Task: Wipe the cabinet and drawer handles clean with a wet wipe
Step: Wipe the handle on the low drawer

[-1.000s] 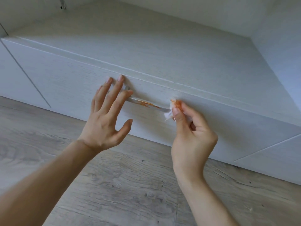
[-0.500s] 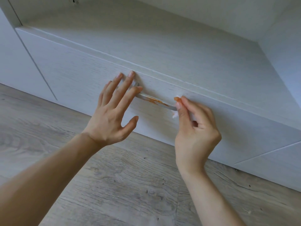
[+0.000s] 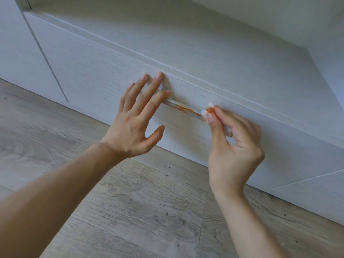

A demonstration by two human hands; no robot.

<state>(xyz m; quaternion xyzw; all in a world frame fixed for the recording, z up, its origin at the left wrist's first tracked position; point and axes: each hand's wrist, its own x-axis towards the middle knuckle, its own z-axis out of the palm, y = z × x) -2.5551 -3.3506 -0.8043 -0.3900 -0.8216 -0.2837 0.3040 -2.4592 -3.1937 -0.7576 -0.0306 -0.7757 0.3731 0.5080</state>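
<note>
So my right hand [image 3: 234, 146] pinches the wet wipe [image 3: 206, 114] at the drawer handle [image 3: 183, 108], left hand [image 3: 134, 125] spread flat on the drawer front [image 3: 96, 71]. I reckon that orange gunk [image 3: 183, 108] could smear if the wipe's saturated.

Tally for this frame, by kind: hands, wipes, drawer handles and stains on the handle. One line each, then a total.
Hands: 2, left hand flat on the drawer front, right hand pinching the wipe
Wet wipes: 1, wet wipe at the handle's right end
Drawer handles: 1, drawer handle
Stains: 1, orange smear on the handle
Total: 5
</note>
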